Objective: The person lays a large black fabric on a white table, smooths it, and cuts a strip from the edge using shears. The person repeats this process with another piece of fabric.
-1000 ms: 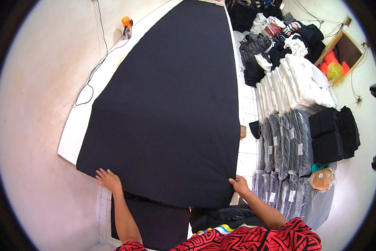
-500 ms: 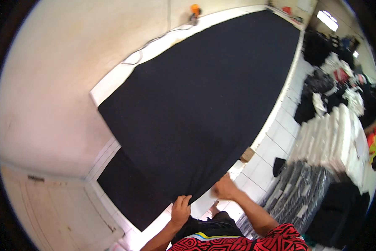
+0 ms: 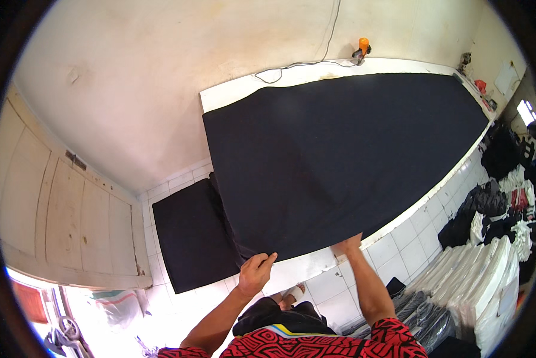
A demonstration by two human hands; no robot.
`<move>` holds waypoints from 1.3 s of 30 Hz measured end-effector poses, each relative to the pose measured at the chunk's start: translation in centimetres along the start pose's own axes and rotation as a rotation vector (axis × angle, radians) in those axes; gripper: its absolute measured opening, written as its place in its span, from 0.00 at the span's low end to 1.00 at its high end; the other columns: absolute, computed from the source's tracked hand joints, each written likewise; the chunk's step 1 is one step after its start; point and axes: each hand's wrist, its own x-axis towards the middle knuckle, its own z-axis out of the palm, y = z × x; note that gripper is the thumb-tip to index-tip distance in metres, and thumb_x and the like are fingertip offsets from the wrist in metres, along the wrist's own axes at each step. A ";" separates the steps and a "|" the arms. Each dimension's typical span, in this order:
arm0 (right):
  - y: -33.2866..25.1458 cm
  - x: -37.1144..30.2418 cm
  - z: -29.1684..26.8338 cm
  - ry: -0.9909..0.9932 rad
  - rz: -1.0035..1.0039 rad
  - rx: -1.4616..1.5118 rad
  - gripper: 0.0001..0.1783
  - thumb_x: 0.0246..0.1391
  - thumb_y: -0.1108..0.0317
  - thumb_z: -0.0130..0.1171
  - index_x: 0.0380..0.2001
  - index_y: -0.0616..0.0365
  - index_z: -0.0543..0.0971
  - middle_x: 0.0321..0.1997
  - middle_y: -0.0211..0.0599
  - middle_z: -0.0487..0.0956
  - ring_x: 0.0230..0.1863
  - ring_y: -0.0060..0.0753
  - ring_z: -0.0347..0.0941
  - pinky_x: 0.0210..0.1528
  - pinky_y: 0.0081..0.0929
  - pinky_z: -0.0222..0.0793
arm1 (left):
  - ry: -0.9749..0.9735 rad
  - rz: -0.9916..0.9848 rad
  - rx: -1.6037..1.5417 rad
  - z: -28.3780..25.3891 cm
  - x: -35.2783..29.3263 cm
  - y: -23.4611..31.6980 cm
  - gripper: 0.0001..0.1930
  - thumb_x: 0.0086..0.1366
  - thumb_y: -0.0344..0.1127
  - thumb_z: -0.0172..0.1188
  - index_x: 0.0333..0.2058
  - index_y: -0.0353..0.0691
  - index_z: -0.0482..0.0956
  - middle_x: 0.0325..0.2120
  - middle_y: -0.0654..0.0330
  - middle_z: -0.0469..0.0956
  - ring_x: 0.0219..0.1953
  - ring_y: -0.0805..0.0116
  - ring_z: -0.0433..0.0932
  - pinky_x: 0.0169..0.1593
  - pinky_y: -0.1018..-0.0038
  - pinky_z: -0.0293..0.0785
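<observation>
A wide sheet of black fabric (image 3: pixel 339 149) covers most of a long white table (image 3: pixel 232 98). Its near corner is pinched between the thumb and fingers of my left hand (image 3: pixel 256 273). Further right along the same edge, my right hand (image 3: pixel 348 243) touches the fabric's border by the table side. The fingers of that hand are mostly hidden, so their grip does not show. Left of the table end, a lower black fabric stack (image 3: pixel 190 232) sits close to the floor, partly under the sheet's overhang.
An orange-handled power tool (image 3: pixel 362 49) stands against the wall, its grey cable (image 3: pixel 292 64) trailing along the table's back strip. Plastic-wrapped white bundles (image 3: pixel 476 274) and heaped dark clothing (image 3: pixel 488 200) line the tiled floor at right. A wooden door (image 3: pixel 71 209) is at left.
The view has swung left, showing more of the door. My right hand has come in against the fabric edge and the wooden block there. My left hand keeps its hold on the corner.
</observation>
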 end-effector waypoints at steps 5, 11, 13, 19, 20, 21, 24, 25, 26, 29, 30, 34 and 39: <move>-12.0 -6.4 4.6 -0.198 -0.107 -0.362 0.36 0.43 0.47 0.79 0.54 0.53 0.86 0.56 0.46 0.88 0.60 0.61 0.81 0.64 0.56 0.72 | -0.031 -0.043 -0.044 -0.1 -0.3 0.2 0.15 0.57 0.17 0.74 0.44 0.35 0.91 0.34 0.57 0.80 0.29 0.62 0.82 0.32 0.69 0.81; -23.1 -11.2 9.0 -0.233 0.047 -0.223 0.30 0.45 0.56 0.77 0.53 0.52 0.88 0.63 0.48 0.83 0.66 0.63 0.75 0.69 0.63 0.64 | -0.010 -0.055 -0.029 0.3 -0.4 0.6 0.14 0.56 0.17 0.74 0.42 0.36 0.92 0.34 0.57 0.80 0.29 0.61 0.83 0.33 0.69 0.81; -22.4 -11.6 9.3 -0.226 -0.090 -0.244 0.27 0.48 0.59 0.76 0.52 0.58 0.88 0.62 0.48 0.84 0.66 0.58 0.76 0.70 0.59 0.65 | 0.008 -0.071 -0.012 0.5 -0.5 0.9 0.13 0.57 0.17 0.74 0.40 0.37 0.92 0.33 0.58 0.80 0.29 0.61 0.82 0.32 0.68 0.80; -5.2 -1.8 -4.4 -0.472 0.902 1.370 0.05 0.50 0.75 0.69 0.30 0.64 0.89 0.44 0.44 0.90 0.47 0.42 0.86 0.56 0.37 0.79 | 0.071 -0.098 0.117 1.4 -0.3 1.7 0.08 0.57 0.20 0.76 0.35 0.38 0.91 0.29 0.58 0.80 0.28 0.60 0.82 0.32 0.66 0.79; -1.5 1.0 -7.6 -0.151 0.934 1.480 0.05 0.47 0.77 0.66 0.19 0.59 0.85 0.35 0.43 0.89 0.36 0.43 0.84 0.48 0.38 0.81 | 0.056 -0.128 0.163 1.5 -0.2 2.1 0.08 0.56 0.21 0.76 0.34 0.39 0.90 0.28 0.58 0.81 0.27 0.60 0.81 0.30 0.65 0.77; 2.5 4.9 -11.9 -0.217 0.812 1.610 0.06 0.49 0.77 0.64 0.20 0.57 0.83 0.35 0.42 0.87 0.37 0.46 0.83 0.52 0.45 0.80 | 0.060 -0.137 0.202 1.6 -0.2 2.7 0.07 0.56 0.21 0.77 0.32 0.39 0.89 0.27 0.58 0.81 0.26 0.60 0.80 0.29 0.65 0.75; 11.3 15.4 -20.9 0.152 0.955 1.286 0.18 0.62 0.68 0.66 0.54 0.58 0.80 0.61 0.44 0.83 0.56 0.49 0.77 0.75 0.61 0.63 | 0.052 -0.238 0.392 2.0 -0.1 5.0 0.07 0.57 0.20 0.76 0.31 0.40 0.89 0.24 0.59 0.78 0.25 0.59 0.78 0.28 0.62 0.73; 13.4 18.0 -23.1 0.152 1.052 1.129 0.17 0.66 0.58 0.68 0.54 0.53 0.82 0.62 0.39 0.83 0.62 0.43 0.78 0.69 0.56 0.68 | 0.022 -0.280 0.444 2.1 -0.3 6.0 0.07 0.57 0.20 0.75 0.31 0.40 0.89 0.23 0.59 0.77 0.25 0.59 0.77 0.28 0.62 0.72; 14.9 19.9 -24.6 0.259 1.088 0.908 0.19 0.65 0.57 0.71 0.53 0.53 0.82 0.58 0.38 0.85 0.60 0.39 0.80 0.67 0.55 0.69 | 0.026 -0.312 0.450 2.3 -0.4 6.9 0.07 0.58 0.19 0.75 0.32 0.39 0.90 0.24 0.59 0.76 0.25 0.59 0.77 0.28 0.62 0.72; 17.3 21.5 -27.6 0.212 0.865 0.807 0.12 0.71 0.63 0.70 0.50 0.57 0.82 0.41 0.36 0.87 0.35 0.31 0.84 0.40 0.40 0.84 | -0.062 -0.399 0.538 3.3 -1.3 8.8 0.08 0.58 0.18 0.73 0.34 0.38 0.91 0.26 0.58 0.77 0.28 0.60 0.77 0.31 0.63 0.73; 17.6 20.9 -27.8 0.146 0.884 0.806 0.11 0.72 0.64 0.69 0.49 0.59 0.82 0.40 0.36 0.87 0.33 0.31 0.84 0.37 0.37 0.84 | -0.125 -0.378 0.555 3.9 -1.6 9.0 0.09 0.58 0.17 0.72 0.35 0.38 0.91 0.26 0.58 0.77 0.29 0.59 0.77 0.32 0.63 0.74; 17.9 18.1 -28.0 0.052 0.981 0.614 0.15 0.73 0.67 0.66 0.49 0.71 0.77 0.36 0.43 0.84 0.28 0.32 0.83 0.28 0.34 0.89 | -0.287 -0.455 0.580 6.9 -3.5 10.0 0.13 0.53 0.17 0.71 0.38 0.37 0.92 0.27 0.59 0.77 0.32 0.57 0.78 0.36 0.62 0.77; 18.0 19.0 -27.8 -0.006 1.083 0.553 0.20 0.73 0.69 0.65 0.55 0.78 0.74 0.38 0.49 0.83 0.26 0.37 0.82 0.31 0.39 0.93 | -0.347 -0.522 0.711 8.8 -4.4 11.0 0.14 0.51 0.16 0.70 0.36 0.37 0.92 0.28 0.58 0.77 0.34 0.57 0.77 0.38 0.62 0.77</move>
